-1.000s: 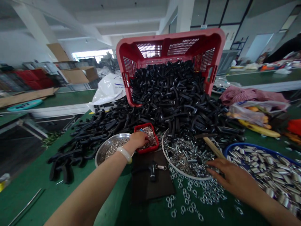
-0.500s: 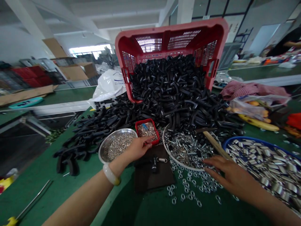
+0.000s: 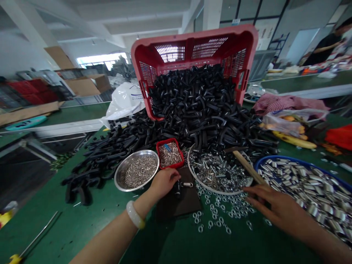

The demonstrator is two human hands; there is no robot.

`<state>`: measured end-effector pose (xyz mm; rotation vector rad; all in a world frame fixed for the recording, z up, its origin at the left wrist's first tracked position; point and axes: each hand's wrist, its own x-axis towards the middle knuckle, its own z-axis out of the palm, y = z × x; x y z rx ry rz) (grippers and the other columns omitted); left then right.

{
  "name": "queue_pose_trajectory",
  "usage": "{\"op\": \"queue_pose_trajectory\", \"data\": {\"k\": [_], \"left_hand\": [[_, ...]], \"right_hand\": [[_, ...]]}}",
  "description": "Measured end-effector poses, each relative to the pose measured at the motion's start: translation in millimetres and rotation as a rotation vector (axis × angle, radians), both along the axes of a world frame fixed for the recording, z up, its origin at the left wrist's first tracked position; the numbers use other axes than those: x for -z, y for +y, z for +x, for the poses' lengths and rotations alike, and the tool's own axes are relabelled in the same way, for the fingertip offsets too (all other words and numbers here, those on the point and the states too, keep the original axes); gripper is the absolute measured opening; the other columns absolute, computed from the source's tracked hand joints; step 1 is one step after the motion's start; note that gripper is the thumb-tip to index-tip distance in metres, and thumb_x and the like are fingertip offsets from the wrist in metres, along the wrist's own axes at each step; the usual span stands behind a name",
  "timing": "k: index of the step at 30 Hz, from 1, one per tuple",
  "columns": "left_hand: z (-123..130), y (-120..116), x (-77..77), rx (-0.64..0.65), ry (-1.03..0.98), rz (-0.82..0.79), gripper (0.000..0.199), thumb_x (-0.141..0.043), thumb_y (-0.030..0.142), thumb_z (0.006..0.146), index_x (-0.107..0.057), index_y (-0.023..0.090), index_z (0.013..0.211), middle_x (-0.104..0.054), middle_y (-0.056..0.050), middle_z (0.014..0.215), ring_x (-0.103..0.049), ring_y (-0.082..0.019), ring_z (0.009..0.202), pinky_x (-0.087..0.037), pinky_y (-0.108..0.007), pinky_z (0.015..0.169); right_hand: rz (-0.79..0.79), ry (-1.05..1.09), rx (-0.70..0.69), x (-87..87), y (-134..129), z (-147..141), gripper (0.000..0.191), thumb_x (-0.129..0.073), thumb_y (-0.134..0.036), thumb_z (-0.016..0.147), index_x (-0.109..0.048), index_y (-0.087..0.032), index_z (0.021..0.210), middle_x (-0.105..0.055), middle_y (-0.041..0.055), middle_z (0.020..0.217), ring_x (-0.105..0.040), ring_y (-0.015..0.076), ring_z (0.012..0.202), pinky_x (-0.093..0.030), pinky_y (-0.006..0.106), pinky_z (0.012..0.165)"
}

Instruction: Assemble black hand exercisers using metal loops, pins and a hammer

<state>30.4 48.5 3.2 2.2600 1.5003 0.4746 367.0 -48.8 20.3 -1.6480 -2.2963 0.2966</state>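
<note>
The left hand (image 3: 163, 183) curls over a small black part (image 3: 178, 192) on the mat (image 3: 176, 205), grip unclear; the right hand (image 3: 275, 207) rests half open, apparently empty, beside loose rings (image 3: 213, 216), all kept within reach.

A white factory hall has a pale beamed ceiling (image 3: 143, 14) and a square column (image 3: 212, 14) at the far end. Daylight enters through a bright window (image 3: 101, 60) far left, above cardboard boxes (image 3: 82, 87); a green-topped workbench (image 3: 302, 82) runs along the far right.
</note>
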Motion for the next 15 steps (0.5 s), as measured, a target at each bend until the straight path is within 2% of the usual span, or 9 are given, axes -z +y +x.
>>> {"op": "queue_pose_trajectory", "data": {"k": [4, 8, 12, 15], "left_hand": [[2, -6, -6.8, 0.028, 0.141, 0.051, 0.018, -0.045, 0.029, 0.081, -0.061, 0.020, 0.081, -0.062, -0.002, 0.084, -0.057, -0.014, 0.075, -0.042, -0.025, 0.067], [4, -16, -3.0, 0.057, 0.281, 0.181, 0.023, -0.040, 0.033, 0.084, -0.060, 0.021, 0.085, -0.062, -0.002, 0.089, -0.056, -0.015, 0.078, -0.042, -0.026, 0.068], [2, -25, 5.2, 0.046, 0.280, 0.300, 0.031, -0.033, 0.034, 0.087, -0.061, 0.021, 0.089, -0.063, -0.004, 0.094, -0.052, -0.017, 0.087, -0.041, -0.030, 0.076], [-8, -31, 4.4, 0.136, 0.257, 0.292, 0.034, -0.037, 0.041, 0.084, -0.058, 0.022, 0.104, -0.060, -0.004, 0.106, -0.049, -0.019, 0.096, -0.037, -0.034, 0.086]], "right_hand": [[0.054, -0.008, 0.057, -0.5, -2, 11, 0.034, -0.040, -0.041, 0.081, -0.061, -0.026, 0.104, -0.063, 0.0073, 0.105, -0.062, 0.0228, 0.086, -0.051, 0.036, 0.077], [0.134, -0.145, 0.238, 2.4, -3, 20, 0.037, -0.041, -0.044, 0.079, -0.063, -0.024, 0.101, -0.064, 0.0088, 0.099, -0.062, 0.0255, 0.079, -0.052, 0.042, 0.071], [0.152, -0.333, 0.334, 14.5, 2, 28, 0.042, -0.043, -0.041, 0.075, -0.061, -0.018, 0.104, -0.064, 0.0136, 0.089, -0.062, 0.0289, 0.071, -0.051, 0.046, 0.061], [0.090, -0.302, 0.393, 18.2, 15, 36, 0.045, -0.046, -0.034, 0.071, -0.057, -0.013, 0.110, -0.065, 0.0161, 0.089, -0.062, 0.0313, 0.074, -0.051, 0.047, 0.061]]}}
